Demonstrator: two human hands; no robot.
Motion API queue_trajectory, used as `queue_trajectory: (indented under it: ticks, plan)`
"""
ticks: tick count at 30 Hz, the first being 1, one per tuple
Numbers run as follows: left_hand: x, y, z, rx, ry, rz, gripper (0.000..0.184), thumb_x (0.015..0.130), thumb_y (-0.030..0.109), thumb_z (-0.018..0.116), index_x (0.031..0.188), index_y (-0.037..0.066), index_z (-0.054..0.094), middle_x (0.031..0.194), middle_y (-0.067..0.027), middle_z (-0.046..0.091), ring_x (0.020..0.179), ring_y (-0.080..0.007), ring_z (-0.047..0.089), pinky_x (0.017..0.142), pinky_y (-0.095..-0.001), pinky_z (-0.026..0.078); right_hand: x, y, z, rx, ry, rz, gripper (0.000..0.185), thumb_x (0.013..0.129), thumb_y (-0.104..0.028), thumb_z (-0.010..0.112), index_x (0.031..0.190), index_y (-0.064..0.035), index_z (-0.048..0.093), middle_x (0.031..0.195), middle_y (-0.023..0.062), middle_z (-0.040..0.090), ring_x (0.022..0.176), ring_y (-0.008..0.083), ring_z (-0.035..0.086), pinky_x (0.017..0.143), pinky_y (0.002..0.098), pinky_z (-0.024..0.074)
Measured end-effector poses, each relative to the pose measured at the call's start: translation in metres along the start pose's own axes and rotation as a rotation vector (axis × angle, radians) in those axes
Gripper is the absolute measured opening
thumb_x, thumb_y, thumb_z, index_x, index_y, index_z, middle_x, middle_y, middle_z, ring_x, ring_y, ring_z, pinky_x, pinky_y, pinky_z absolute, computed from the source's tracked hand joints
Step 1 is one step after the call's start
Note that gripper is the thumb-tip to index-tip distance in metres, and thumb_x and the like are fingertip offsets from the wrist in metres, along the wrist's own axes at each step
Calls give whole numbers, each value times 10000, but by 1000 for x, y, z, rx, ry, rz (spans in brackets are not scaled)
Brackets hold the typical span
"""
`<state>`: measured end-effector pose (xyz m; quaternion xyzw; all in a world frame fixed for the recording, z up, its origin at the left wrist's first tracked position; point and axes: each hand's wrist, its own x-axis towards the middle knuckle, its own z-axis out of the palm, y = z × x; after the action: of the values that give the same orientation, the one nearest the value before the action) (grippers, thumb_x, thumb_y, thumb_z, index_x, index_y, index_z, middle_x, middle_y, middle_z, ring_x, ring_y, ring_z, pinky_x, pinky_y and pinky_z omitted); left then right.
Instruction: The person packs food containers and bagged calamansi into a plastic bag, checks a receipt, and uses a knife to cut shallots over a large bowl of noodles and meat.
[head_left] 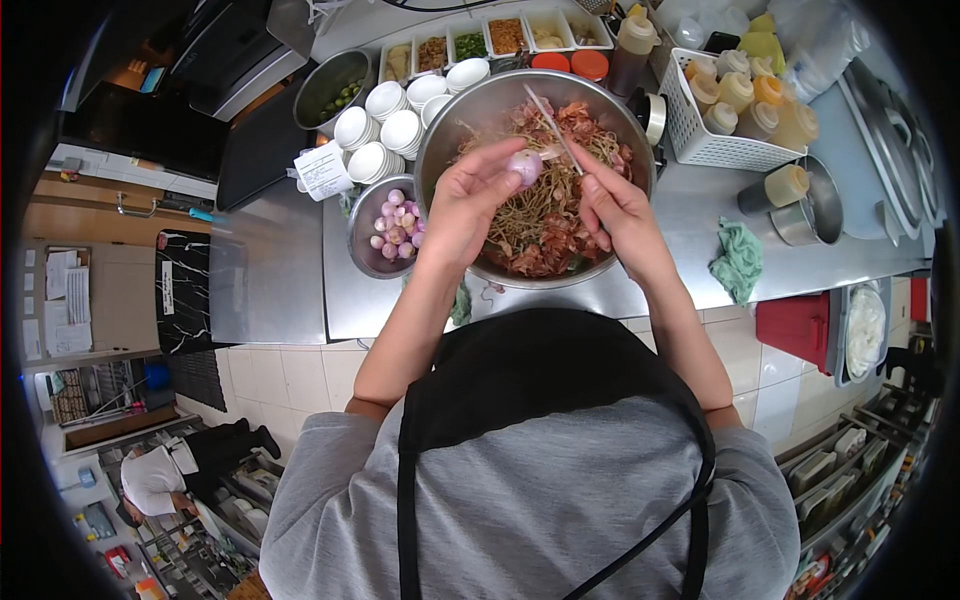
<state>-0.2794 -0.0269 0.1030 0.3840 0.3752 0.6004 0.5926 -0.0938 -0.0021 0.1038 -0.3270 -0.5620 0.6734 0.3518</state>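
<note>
Over a large steel bowl, my left hand holds a peeled purple shallot between thumb and fingers. My right hand grips a knife, its thin blade slanting up and to the left above the bowl. Reddish skins and stringy roots fill much of the bowl under both hands. To the left of my left hand, a smaller steel bowl contains several peeled shallots. The knife's handle is mostly hidden in my right hand.
Stacked white cups, a paper label and a pot of green fruit stand at the left. Behind are ingredient trays. A bottle basket and green cloth lie right. Another person is at lower left.
</note>
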Motion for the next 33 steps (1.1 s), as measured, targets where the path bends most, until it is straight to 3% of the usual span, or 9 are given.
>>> queue_trajectory:
  ticks: [6, 9, 13, 15, 18, 28, 33]
  plan:
    - [2, 0, 2, -266, -5, -108, 342, 822, 36, 547, 1148, -38, 478, 1072, -122, 559, 981, -193, 551, 909, -316, 433, -3, 4, 5, 51, 44, 32, 413, 938, -198, 367, 1341, -123, 314, 570, -37, 368, 464, 28, 322, 427, 154, 278]
    - [4, -7, -2, -341, 36, -134, 343, 825, 34, 540, 1151, -43, 469, 1096, -119, 542, 992, -190, 543, 926, -326, 429, -6, 6, 15, 23, -76, -31, 433, 937, -195, 372, 1356, -131, 280, 581, -37, 365, 497, 30, 340, 428, 155, 281]
    - [3, -13, -4, -350, 6, -129, 412, 836, 74, 535, 1201, -61, 398, 1135, -140, 507, 1064, -214, 500, 975, -341, 379, -4, 8, 22, 35, -70, -76, 422, 938, -189, 370, 1349, -133, 297, 581, -34, 370, 497, 32, 338, 428, 157, 283]
    - [2, -12, -2, -369, 6, -128, 415, 832, 75, 541, 1198, -59, 398, 1142, -131, 503, 1054, -205, 502, 980, -340, 373, -3, 13, 20, 59, 1, -45, 390, 916, -133, 409, 1305, -115, 383, 604, -49, 381, 494, 32, 329, 436, 169, 290]
    - [1, -13, -3, -363, -10, -132, 421, 829, 72, 544, 1202, -55, 394, 1155, -126, 496, 1061, -199, 498, 982, -344, 370, -2, 13, 15, 74, -18, -73, 400, 938, -191, 373, 1333, -135, 336, 583, -35, 369, 503, 29, 342, 432, 159, 291]
    - [2, -13, 0, -330, 36, -93, 421, 818, 41, 545, 1204, -41, 399, 1148, -115, 504, 1058, -197, 501, 976, -345, 377, -3, 11, 20, -7, -49, -89, 389, 938, -195, 376, 1321, -129, 358, 584, -36, 379, 507, 28, 343, 430, 160, 295]
    - [1, -9, 4, -346, 8, -93, 405, 815, 38, 548, 1190, -44, 420, 1142, -116, 510, 1039, -197, 514, 966, -362, 387, -1, 13, 10, 88, 61, -4, 386, 937, -183, 372, 1319, -128, 361, 581, -33, 387, 503, 28, 345, 424, 157, 282]
